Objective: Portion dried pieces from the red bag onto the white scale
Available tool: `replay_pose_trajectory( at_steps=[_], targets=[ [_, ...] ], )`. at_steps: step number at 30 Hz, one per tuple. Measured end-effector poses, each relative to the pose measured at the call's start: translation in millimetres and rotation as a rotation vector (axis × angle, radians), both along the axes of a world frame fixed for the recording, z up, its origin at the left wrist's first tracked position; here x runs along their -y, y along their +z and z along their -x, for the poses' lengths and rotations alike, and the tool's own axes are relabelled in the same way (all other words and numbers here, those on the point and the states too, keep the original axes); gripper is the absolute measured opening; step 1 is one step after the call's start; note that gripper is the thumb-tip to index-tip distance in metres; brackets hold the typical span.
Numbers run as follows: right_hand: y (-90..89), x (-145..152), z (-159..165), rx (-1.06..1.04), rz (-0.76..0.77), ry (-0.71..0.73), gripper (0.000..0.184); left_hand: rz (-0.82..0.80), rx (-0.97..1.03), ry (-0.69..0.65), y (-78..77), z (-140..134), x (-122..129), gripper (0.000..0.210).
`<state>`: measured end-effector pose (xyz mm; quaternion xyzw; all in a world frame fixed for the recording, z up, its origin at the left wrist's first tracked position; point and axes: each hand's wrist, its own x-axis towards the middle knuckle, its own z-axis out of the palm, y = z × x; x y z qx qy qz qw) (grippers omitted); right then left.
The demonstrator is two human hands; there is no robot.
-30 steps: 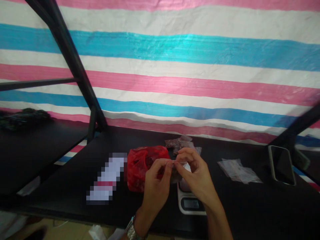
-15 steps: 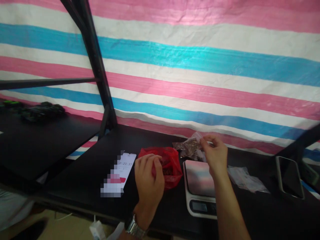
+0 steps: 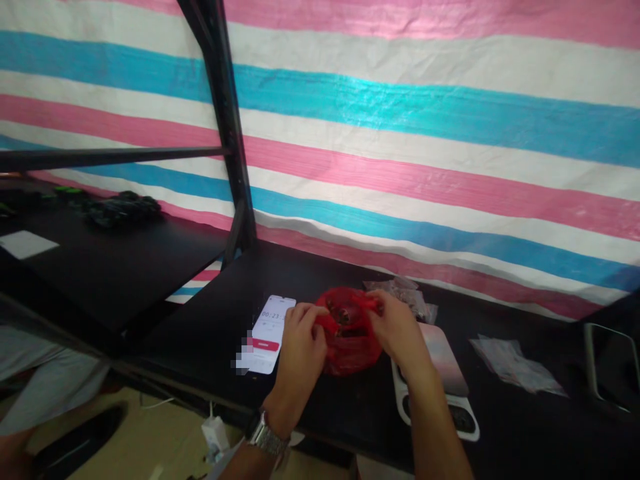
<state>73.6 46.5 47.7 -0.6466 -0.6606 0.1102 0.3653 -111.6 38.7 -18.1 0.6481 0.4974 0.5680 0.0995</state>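
A red plastic bag stands on the black table between my hands, its mouth open over small brownish contents I cannot identify. My left hand grips the bag's left rim with closed fingers. On the other side, my right hand pinches the right edge of its mouth. Behind that hand lie small clear bags with brownish contents. Under my right forearm sits a white kitchen scale, partly hidden. A lit phone showing a timer rests just left of my left hand.
Flat clear bags lie right of the scale, and a dark-screened phone is at the far right. A black metal post rises at the back left. Striped sheeting hangs behind. Another person's leg shows lower left.
My right hand has left the filled clear bags and come down-left to the red bag's edge. The red bag's mouth is now spread between both hands. The view has shifted somewhat left.
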Motion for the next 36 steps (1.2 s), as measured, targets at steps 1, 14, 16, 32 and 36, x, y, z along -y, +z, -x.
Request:
replay_pose_trajectory(
  at_steps=[1,14,16,32,36],
  targets=[
    [2.9,1,0,-0.024,-0.035,-0.029,0.028,-0.018,0.022,0.008,2.6,2,1,0.036],
    [8.8,22,-5,-0.058,-0.23,0.213,0.038,-0.114,0.118,0.028,16.6,21,11,0.035],
    [4.8,24,-8,-0.027,-0.1,0.241,0.037,-0.178,0.003,0.116,19.3,22,18,0.038],
    [-30.7,61,-180,-0.007,-0.007,-0.77,0.029,-0.595,-0.189,-0.059,36.9,-19,54,0.035],
    [-13.8,56,-155,-0.061,-0.053,-0.68,0.034,-0.547,-0.126,-0.079,33.6,-22,53,0.032]
  ],
)
